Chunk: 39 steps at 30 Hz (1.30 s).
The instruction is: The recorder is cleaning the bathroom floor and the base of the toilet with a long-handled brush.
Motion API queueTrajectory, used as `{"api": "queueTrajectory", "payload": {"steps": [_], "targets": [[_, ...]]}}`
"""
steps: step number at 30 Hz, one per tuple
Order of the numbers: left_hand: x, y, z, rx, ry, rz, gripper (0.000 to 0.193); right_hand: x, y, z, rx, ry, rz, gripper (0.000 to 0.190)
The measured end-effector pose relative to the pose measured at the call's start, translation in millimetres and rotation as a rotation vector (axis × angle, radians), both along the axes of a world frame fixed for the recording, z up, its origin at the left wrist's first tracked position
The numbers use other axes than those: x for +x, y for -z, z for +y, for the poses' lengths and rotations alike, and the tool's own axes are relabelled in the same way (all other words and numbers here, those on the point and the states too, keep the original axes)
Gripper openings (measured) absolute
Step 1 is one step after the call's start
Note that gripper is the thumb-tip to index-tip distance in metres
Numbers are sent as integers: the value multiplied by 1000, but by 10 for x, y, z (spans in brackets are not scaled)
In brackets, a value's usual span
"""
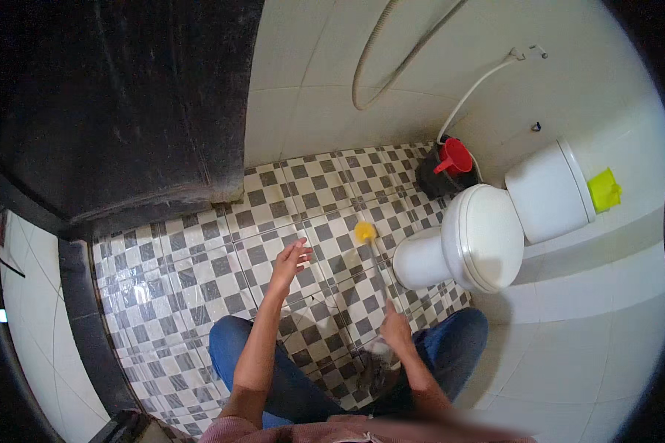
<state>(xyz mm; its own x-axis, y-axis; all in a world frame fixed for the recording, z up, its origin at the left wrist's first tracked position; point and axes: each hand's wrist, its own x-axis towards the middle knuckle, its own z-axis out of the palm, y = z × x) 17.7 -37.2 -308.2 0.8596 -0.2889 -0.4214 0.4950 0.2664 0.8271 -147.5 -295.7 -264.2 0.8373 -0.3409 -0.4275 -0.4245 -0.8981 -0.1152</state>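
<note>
My right hand (396, 331) grips the thin handle of a toilet brush (378, 271). The brush's round yellow head (365, 231) rests on or just above the checkered floor tiles (255, 213), left of the white toilet (483, 238). In front of my left knee, my left hand (291, 264) hovers over the floor with loosely bent fingers and nothing in it. Shadow and blur hide the near end of the handle below my right hand.
A black bucket (440, 180) with a red dipper (454, 156) stands in the corner beside the toilet. A yellow-green item (604, 190) is by the tank. On the wall hangs a hose (360, 83). A dark door (116, 111) bounds the left, above a raised black sill (88, 321).
</note>
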Motion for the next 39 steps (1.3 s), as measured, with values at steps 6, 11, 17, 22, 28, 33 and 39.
{"api": "queueTrajectory", "payload": {"steps": [6, 11, 17, 22, 28, 33, 39], "targets": [[-121, 61, 133, 12, -35, -8, 43, 1190, 562, -824, -57, 218, -239, 52], [-293, 72, 170, 86, -106, -3, 45, 302, 263, -380, 37, 91, -84, 58], [-559, -96, -97, 91, 59, -175, 40, 440, 223, -664, -156, -62, -88, 46], [-731, -235, -24, 163, 57, -240, 38, 1769, 525, -1539, -175, 116, -2, 22], [-752, -386, 27, 146, -76, -204, 40, 1024, 297, -1049, -189, -177, 3, 30], [-751, -512, -58, 167, -75, -210, 40, 1171, 440, -1243, -222, -224, -72, 28], [-755, -517, -7, 174, -107, -241, 39, 1667, 580, -1432, -199, -67, 5, 22]]}}
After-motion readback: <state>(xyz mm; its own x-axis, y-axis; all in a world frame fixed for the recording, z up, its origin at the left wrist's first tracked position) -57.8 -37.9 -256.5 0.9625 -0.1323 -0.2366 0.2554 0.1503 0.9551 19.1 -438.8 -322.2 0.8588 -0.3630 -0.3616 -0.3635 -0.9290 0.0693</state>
